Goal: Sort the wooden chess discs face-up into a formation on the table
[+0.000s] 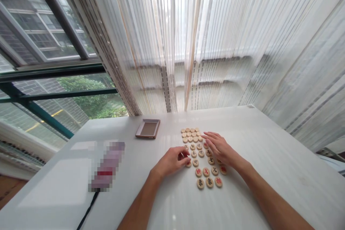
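Many round wooden Chinese chess pieces lie on the white table. Face-down blank pieces [190, 139] form tight rows at the far side. Nearer to me are face-up pieces [206, 171] with red or black characters, in looser rows. My left hand [174, 160] is at the left edge of these rows, fingers curved and thumb apart from them, its tips by a red-marked piece [188, 164]. Over the right edge my right hand [219, 147] is spread with its fingers stretched toward the blank rows, partly hiding several pieces beneath it.
A shallow open box [148, 128] stands behind and left of the pieces. Farther left lies a blurred-out purple object [107, 167] with a black cord [88, 209]. Striped sheer curtains [172, 43] and a window border the table's far edge.
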### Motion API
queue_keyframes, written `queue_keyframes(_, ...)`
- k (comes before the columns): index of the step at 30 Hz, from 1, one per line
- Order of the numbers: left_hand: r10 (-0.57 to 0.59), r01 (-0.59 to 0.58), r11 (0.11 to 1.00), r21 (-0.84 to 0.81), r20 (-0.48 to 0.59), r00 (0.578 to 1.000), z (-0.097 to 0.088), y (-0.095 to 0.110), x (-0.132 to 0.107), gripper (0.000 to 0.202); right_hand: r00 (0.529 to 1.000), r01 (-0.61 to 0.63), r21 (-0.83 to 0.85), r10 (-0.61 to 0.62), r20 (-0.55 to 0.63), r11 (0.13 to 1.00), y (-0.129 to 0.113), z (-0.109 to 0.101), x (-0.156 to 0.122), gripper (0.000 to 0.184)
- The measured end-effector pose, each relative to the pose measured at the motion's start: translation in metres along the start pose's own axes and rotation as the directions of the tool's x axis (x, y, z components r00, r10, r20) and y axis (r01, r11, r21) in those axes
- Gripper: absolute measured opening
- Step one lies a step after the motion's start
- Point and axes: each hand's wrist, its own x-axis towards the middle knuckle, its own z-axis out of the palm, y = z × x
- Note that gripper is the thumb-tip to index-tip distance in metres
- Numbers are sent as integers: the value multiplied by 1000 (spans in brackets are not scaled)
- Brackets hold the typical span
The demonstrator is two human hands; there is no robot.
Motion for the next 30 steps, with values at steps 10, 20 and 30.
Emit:
queue_keyframes(10,70,-70,997,28,19,997,2,-3,-2,21,998,-5,-61,8,57,998,-2,-1,0,44)
queue_keyframes(20,74,-73,997,35,-18,997,2,-2,-2,20,992,-25,-86,35,118,996,3,-1,0,47)
queue_keyframes(30,177,-160,980,115,-156,972,-3,7,1,13,977,-203,-96,195,-91,974,23,-16,-1,29)
